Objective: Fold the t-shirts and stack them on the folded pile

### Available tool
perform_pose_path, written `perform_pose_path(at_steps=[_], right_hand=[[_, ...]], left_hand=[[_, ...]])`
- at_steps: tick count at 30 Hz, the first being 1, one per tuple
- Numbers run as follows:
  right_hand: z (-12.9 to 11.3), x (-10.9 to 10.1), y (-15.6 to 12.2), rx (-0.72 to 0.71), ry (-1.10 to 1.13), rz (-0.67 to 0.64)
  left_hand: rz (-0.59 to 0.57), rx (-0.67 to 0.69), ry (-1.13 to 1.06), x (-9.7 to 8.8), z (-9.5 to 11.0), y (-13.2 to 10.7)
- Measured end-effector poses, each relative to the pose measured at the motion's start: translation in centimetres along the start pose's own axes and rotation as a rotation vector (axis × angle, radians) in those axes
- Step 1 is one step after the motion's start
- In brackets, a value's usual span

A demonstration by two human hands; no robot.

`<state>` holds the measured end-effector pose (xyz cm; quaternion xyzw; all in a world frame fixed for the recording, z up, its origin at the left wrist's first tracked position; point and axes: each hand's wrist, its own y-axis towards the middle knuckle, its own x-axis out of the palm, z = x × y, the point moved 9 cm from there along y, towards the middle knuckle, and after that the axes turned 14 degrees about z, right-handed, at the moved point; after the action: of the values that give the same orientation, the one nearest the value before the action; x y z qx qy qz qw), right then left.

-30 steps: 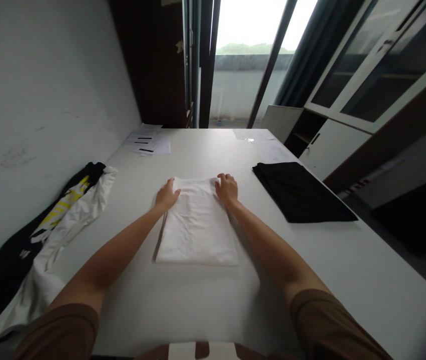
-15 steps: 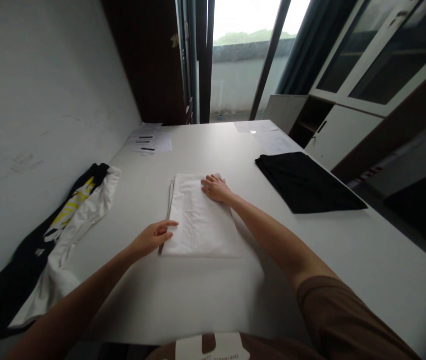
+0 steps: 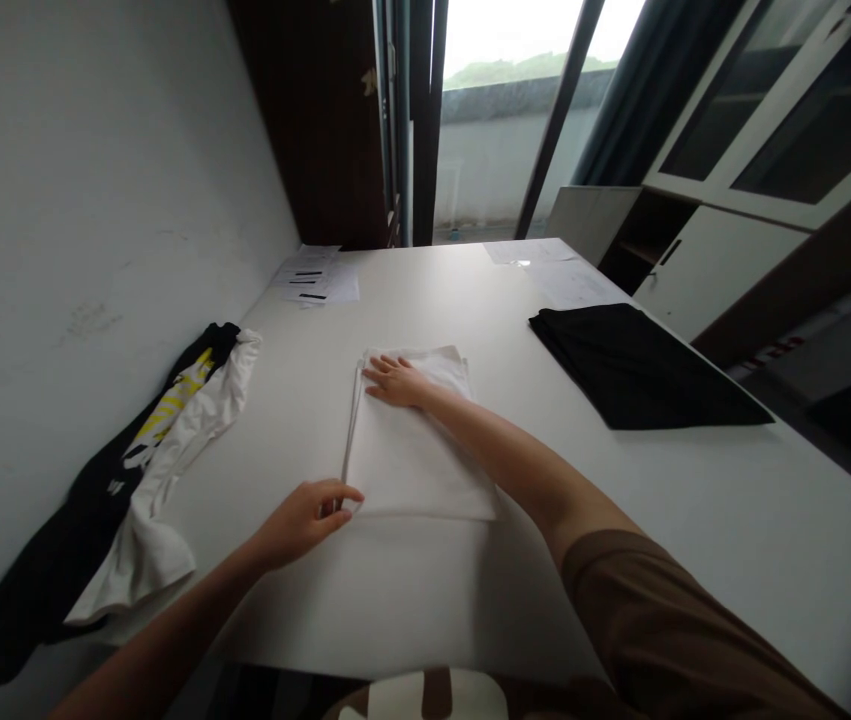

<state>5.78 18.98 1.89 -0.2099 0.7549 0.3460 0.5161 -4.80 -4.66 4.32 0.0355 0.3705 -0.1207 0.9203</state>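
Note:
A folded white cloth lies flat on the table in front of me, its layers showing along the left edge. My right hand rests palm down near its far left corner, fingers spread. At the near left corner, my left hand has thumb and forefinger around the cloth's edge, with the other fingers curled and partly hidden.
Black and white garments with yellow print lie bunched along the wall at left. A folded black cloth lies at right. Papers and more sheets sit at the white table's far end. Cabinets stand beyond.
My right hand has slid left across the top of the white cloth, from its far right part to its far left corner. My left hand has moved down to the near left corner.

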Motion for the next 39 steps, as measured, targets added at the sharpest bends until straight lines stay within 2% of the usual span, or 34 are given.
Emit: perform_pose_path(at_steps=[3, 11, 16, 20, 23, 26, 29, 33, 36, 39], right_hand=[[0.5, 0.5, 0.6, 0.036, -0.055, 0.006], [0.4, 0.5, 0.7, 0.053, -0.101, 0.008], [0.9, 0.7, 1.2, 0.077, -0.082, -0.023], [1.6, 0.7, 1.4, 0.096, -0.072, 0.023], [1.8, 0.9, 1.6, 0.091, -0.068, 0.056], [1.8, 0.9, 1.6, 0.084, -0.07, 0.075], [1.7, 0.7, 1.4, 0.087, -0.08, 0.093], [1.6, 0.4, 1.1, 0.076, -0.087, 0.1], [2.0, 0.6, 1.4, 0.069, -0.082, 0.094], [3.1, 0.9, 2.2, 0.103, -0.072, 0.089]], left_hand=[[-0.051, 0.019, -0.021, 0.3, -0.1, -0.1], [-0.037, -0.053, -0.04, 0.4, -0.5, -0.2], [-0.043, -0.006, 0.096, 0.0, 0.6, -0.8], [-0.036, 0.006, 0.276, -0.9, 1.0, -1.8], [0.024, 0.017, 0.431, -1.9, 1.7, -2.0], [0.165, 0.116, 0.53, -2.5, 3.9, -0.4], [0.221, 0.322, 0.524, -1.0, 6.2, 2.3], [0.082, 0.573, 0.535, 3.4, 6.2, 4.9], [-0.04, 0.669, 0.52, 6.0, 5.8, 4.6], [-0.143, 0.738, 0.493, 7.5, 6.8, 3.1]])
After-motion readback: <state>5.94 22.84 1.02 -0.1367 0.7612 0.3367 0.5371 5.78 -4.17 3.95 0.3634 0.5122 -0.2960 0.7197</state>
